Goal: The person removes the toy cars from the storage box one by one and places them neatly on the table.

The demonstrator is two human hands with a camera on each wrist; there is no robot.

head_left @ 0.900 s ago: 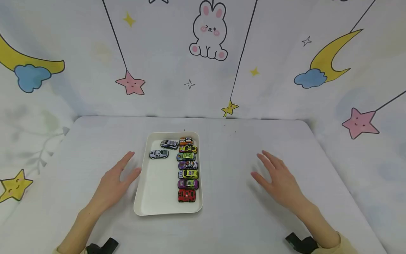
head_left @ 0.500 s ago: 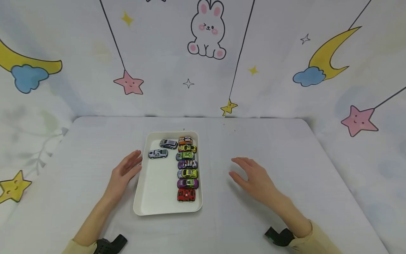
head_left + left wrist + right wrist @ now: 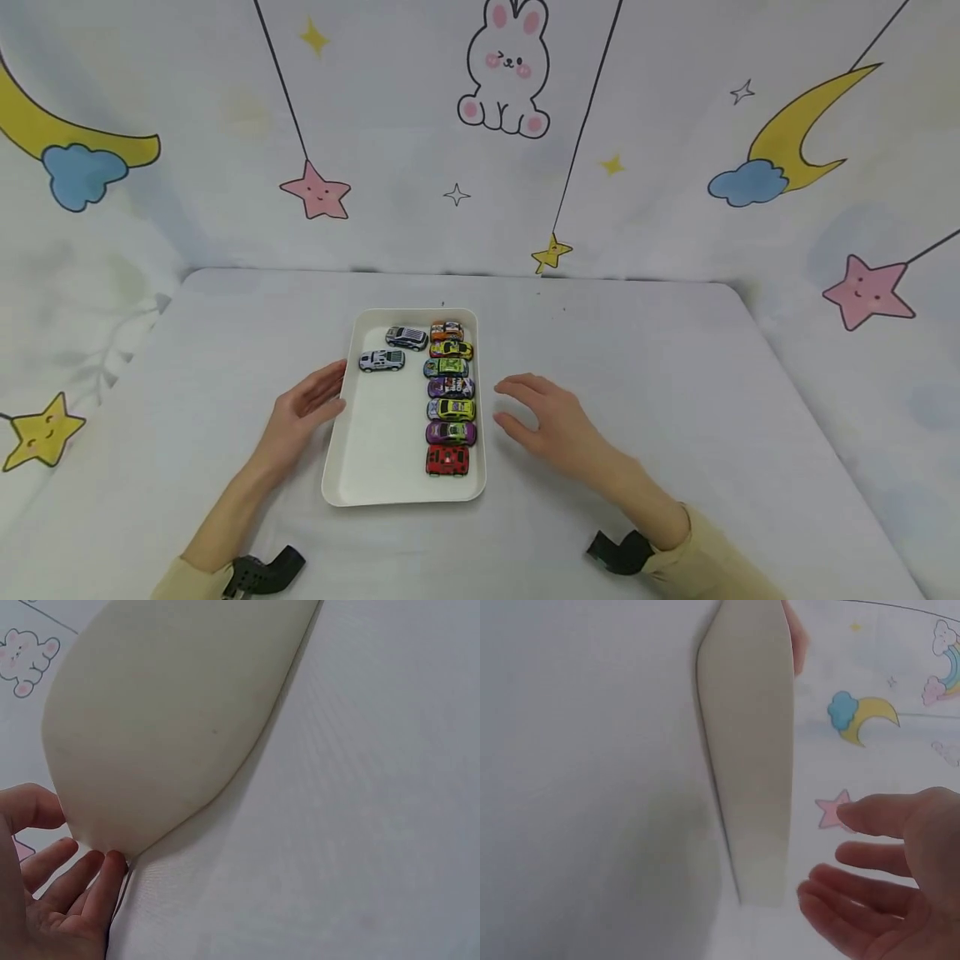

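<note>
A shallow white tray (image 3: 382, 450) lies on the table, holding several toy cars. Along its right side runs a column of cars, from an orange car (image 3: 447, 331) at the back to a red car (image 3: 447, 460) at the front. Two silver-grey cars, one the white-grey car (image 3: 382, 360), sit at the back left. My left hand (image 3: 303, 417) is at the tray's left side, fingertips against the outer wall (image 3: 165, 735) and thumb at the rim. My right hand (image 3: 551, 425) hovers just off the right side, fingers spread and slightly bent, holding nothing.
The table (image 3: 660, 358) is covered with a white cloth. Behind it hangs a white backdrop (image 3: 405, 100) printed with stars, moons and a rabbit. A black wrist device (image 3: 621, 552) sits by the right sleeve, and another black device (image 3: 262, 572) by the left.
My right hand has moved left across the table to close beside the tray. My left hand has shifted slightly right, up against the tray's left wall. The cars keep their places.
</note>
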